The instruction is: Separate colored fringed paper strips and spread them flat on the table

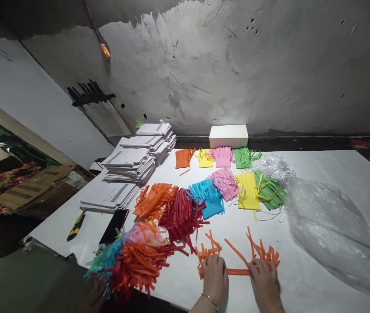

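Left hand (215, 273): pinching orange fringe strip (237, 261) flat on desk (318, 174)
Right hand (263, 280): gripping strip's other end
Risk: a hard tug could tear the thin paper

An orange fringed paper strip (237, 259) lies flat on the white tabletop (318, 174) at its near edge, stretched sideways. Its uncut band runs along the near side, and the cut fringes splay away from it, some curling upward. 2 bunches of fringe stand at its ends, with 1 long loose sliver slanting between them.
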### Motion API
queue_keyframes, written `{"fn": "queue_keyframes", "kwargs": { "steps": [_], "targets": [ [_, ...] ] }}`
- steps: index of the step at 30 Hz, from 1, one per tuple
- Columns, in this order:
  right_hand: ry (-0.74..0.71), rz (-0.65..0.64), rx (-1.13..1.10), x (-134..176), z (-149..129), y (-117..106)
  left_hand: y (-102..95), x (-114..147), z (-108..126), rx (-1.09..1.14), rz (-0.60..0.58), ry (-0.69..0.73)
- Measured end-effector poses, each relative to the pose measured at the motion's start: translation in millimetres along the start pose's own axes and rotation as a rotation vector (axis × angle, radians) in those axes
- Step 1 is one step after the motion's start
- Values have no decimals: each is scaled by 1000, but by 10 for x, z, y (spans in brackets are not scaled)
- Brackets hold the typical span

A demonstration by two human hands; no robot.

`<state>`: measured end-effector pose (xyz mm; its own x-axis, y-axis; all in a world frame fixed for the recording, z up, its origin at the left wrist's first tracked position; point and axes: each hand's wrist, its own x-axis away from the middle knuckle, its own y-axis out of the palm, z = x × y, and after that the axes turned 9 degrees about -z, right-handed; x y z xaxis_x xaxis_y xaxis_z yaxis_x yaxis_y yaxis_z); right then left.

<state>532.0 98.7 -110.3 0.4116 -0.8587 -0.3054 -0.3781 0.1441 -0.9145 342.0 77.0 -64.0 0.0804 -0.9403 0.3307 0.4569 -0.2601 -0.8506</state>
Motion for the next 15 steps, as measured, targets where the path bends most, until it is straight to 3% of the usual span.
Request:
{"fn": "queue_keyframes", "kwargs": {
  "steps": [4, 10, 15],
  "targets": [
    [-166, -29, -168, -31, -157, 109, 101, 2, -133, 43, 122, 153],
    [-138, -64, -240, -79, -244, 178, 226, -45, -326, 45, 264, 494],
    [-130, -108, -251, -75, -318, 154, 248, -63, -300, 66, 294, 528]
  ]
}}
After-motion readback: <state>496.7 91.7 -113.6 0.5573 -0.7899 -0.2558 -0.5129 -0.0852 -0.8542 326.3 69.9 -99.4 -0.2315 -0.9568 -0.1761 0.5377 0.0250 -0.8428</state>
